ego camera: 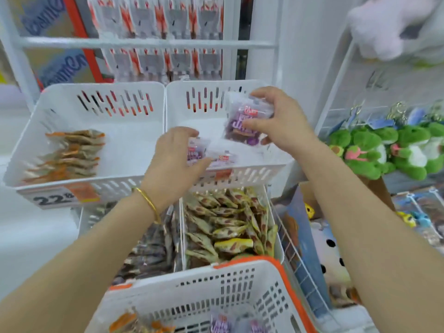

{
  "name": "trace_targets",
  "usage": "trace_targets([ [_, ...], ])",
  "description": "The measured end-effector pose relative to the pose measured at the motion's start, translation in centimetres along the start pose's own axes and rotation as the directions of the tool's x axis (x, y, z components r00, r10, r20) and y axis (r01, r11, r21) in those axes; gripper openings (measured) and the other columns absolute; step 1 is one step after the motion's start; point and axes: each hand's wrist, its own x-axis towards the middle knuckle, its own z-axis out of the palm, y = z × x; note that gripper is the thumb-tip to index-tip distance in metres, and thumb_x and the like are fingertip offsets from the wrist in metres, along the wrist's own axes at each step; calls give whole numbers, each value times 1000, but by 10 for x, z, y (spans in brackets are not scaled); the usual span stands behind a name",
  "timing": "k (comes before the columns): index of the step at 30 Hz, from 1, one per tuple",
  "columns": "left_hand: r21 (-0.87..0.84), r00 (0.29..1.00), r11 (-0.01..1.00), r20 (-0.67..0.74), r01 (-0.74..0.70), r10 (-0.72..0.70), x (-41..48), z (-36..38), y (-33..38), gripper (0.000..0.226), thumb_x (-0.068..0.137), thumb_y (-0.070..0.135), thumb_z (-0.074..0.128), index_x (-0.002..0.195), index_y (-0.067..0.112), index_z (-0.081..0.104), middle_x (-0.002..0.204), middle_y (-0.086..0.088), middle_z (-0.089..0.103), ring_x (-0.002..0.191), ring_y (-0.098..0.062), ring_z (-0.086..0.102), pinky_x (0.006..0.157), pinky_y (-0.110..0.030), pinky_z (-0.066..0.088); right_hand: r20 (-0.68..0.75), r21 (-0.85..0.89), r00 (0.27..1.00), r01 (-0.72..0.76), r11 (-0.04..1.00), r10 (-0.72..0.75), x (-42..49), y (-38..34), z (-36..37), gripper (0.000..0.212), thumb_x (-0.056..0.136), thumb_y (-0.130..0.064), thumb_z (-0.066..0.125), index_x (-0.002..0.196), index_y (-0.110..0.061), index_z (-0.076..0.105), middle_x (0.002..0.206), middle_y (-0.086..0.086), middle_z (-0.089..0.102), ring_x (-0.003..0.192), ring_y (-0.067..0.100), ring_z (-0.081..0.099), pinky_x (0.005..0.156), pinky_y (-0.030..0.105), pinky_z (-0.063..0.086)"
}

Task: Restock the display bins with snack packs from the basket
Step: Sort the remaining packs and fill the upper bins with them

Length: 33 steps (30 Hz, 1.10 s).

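My right hand [278, 118] grips a purple snack pack [242, 123] upright over the upper right display bin [177, 111]. My left hand [175, 159] reaches over that bin's front rim and holds another purple pack [195, 153]; a further purple pack [223, 157] lies beside it on the bin floor. The upper left bin [134, 131] holds several orange-striped packs [69, 155]. At the bottom, the white basket with an orange rim [230, 284] contains purple packs [221, 324] and orange packs [134, 324].
Below the upper bins, a bin of yellow-green packs [230, 227] and a bin of dark packs [153, 251]. A price tag [60, 197] hangs on the left bin. Green plush toys [374, 150] hang on the wire rack at right. A white plush toy [394, 25] sits at top right.
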Motion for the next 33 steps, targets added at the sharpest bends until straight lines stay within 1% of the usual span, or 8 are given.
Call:
trace_targets([
  [3, 266, 996, 961, 75, -74, 56, 7, 11, -27, 51, 88, 42, 52, 122, 4, 56, 134, -19, 49, 132, -36, 36, 113, -43, 23, 38, -146, 999, -29, 989, 35, 37, 28, 26, 49, 76, -8, 74, 118, -24, 55, 109, -7, 51, 87, 23, 60, 76, 47, 55],
  [6, 352, 992, 933, 121, -75, 34, 5, 21, -36, 58, 90, 51, 32, 118, 9, 59, 134, -16, 52, 133, -36, 36, 109, -56, 29, 243, -275, 961, -65, 959, 135, 45, 51, 51, 44, 80, -1, 68, 117, -18, 53, 122, 6, 52, 73, 22, 60, 61, 34, 56],
  [11, 418, 990, 903, 136, -100, 46, 2, 24, -35, 54, 92, 47, 24, 112, 14, 63, 131, -10, 55, 129, -31, 43, 108, -53, 29, 457, -146, 820, -312, 939, 344, 45, 54, 59, 34, 88, -11, 51, 119, -22, 44, 115, 2, 46, 103, 18, 52, 68, 29, 53],
  [14, 417, 989, 904, 143, -94, 37, 2, 24, -33, 54, 92, 47, 24, 113, 16, 62, 131, -10, 55, 129, -31, 42, 109, -52, 27, 514, -237, 782, -267, 934, 354, 46, 47, 67, 46, 89, -20, 48, 132, -22, 34, 122, 1, 43, 112, 21, 46, 81, 34, 47],
  [21, 380, 990, 921, 137, -80, 29, -2, 12, -27, 55, 91, 47, 24, 113, 12, 61, 129, -14, 54, 131, -34, 38, 109, -53, 30, 451, -322, 814, -234, 917, 366, 38, 36, 66, 51, 93, -23, 43, 142, -21, 26, 144, 7, 38, 124, 27, 44, 93, 40, 42],
  [24, 335, 993, 936, 90, -107, 81, -22, -2, -17, 48, 93, 42, 31, 110, 9, 62, 126, -15, 55, 129, -34, 40, 108, -50, 32, 356, -338, 903, -113, 934, 238, 19, 20, 48, 53, 95, -16, 45, 145, -13, 29, 150, 8, 34, 133, 23, 38, 103, 31, 31],
  [29, 159, 982, 975, 135, -153, 132, -116, -4, 5, 44, 93, 39, 33, 112, 10, 61, 130, -11, 52, 130, -26, 34, 109, -31, 21, 115, -1, 990, -81, 997, 80, -91, -10, 22, 32, 88, -1, 49, 114, -20, 53, 107, 2, 59, 86, 14, 56, 70, 18, 46],
  [33, 57, 897, 998, 442, 6, -30, -209, 23, 3, 37, 96, 34, 44, 125, 12, 52, 139, -5, 41, 132, -16, 23, 104, -17, 15, 419, -64, 857, -300, 952, 298, -222, 26, 59, 30, 88, 3, 46, 107, -16, 59, 95, 5, 65, 79, 20, 64, 73, 36, 53],
])
